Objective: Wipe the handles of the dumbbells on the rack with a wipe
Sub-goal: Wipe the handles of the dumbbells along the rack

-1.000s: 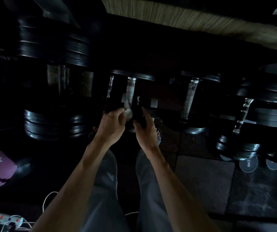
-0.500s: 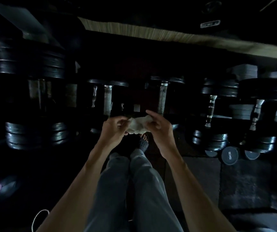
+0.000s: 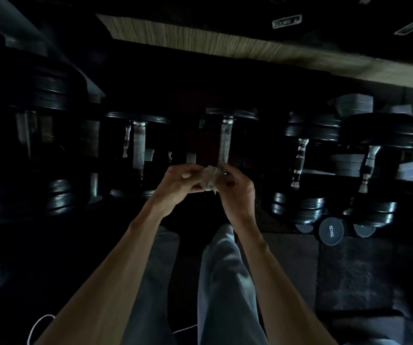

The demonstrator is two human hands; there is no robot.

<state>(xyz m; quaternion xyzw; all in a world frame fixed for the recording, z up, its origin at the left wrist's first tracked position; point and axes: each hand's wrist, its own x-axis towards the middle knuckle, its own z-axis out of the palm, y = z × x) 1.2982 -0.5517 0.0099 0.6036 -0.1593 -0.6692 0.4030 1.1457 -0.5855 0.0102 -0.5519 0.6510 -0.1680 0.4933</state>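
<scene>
In a dim gym, we hold a crumpled white wipe (image 3: 209, 179) between both hands in front of the dumbbell rack (image 3: 300, 173): our left hand (image 3: 179, 185) pinches its left edge, our right hand (image 3: 236, 188) grips its right side. The wipe hangs clear of the metal handle (image 3: 226, 138) just behind it. A round 5KG weight (image 3: 331, 231) rests on the floor to the right.

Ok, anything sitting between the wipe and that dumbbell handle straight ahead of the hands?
Nothing visible. The wipe is bunched between the left hand and right hand, just in front of the near end of the handle. The handle's shaft shows bare above the hands. The scene is dark, so small items could be missed.
</scene>
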